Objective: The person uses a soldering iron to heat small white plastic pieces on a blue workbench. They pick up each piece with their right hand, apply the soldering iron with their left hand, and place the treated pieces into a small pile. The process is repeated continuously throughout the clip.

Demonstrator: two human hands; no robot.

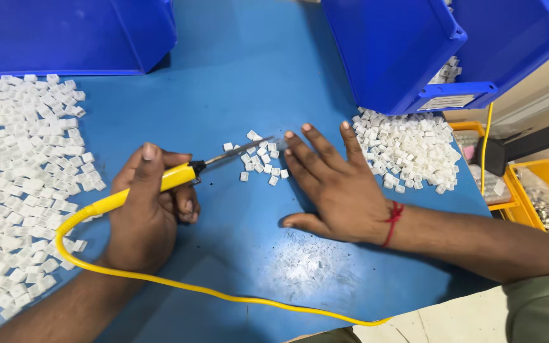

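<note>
Nearby — white pieces [261, 159], blue bins [389, 51]

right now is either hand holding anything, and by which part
The left hand holds a soldering iron by its yellow handle, metal tip toward the small white plastic pieces. The right hand holds nothing; it lies flat on the blue table.

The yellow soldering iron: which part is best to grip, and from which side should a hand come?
Grip the yellow handle of the soldering iron, well behind the bare metal tip that points right toward the small white pieces. Come from the cord end, on the left, as the left hand does now with its fingers wrapped around the handle. The handle looks thick and likely insulated; the tip may be hot.
</note>
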